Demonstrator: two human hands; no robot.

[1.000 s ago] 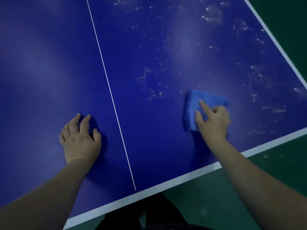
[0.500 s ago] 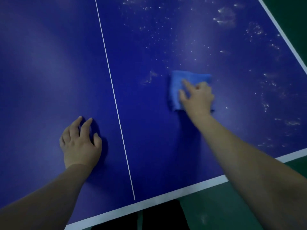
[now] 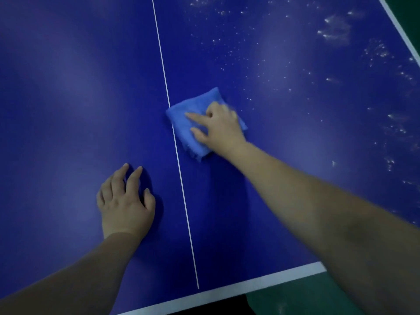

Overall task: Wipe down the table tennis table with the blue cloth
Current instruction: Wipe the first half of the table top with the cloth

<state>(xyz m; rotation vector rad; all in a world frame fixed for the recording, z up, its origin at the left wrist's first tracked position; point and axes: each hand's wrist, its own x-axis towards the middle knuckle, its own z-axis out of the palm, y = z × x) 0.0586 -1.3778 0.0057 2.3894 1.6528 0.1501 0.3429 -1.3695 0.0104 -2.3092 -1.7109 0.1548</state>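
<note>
Blue table [image 3: 68, 92] nearest bears the left hand [image 3: 126, 201], resting open. Beyond, touching the white centre line [image 3: 181, 185], the folded blue cloth [image 3: 181, 130] lies cornerwise, one corner pointing away, gripped under the right hand [image 3: 221, 128]. White specks [image 3: 334, 30] lie farther.

One table [image 3: 68, 92], one cloth [image 3: 202, 100], two hands [image 3: 127, 205] [image 3: 221, 128]
</note>
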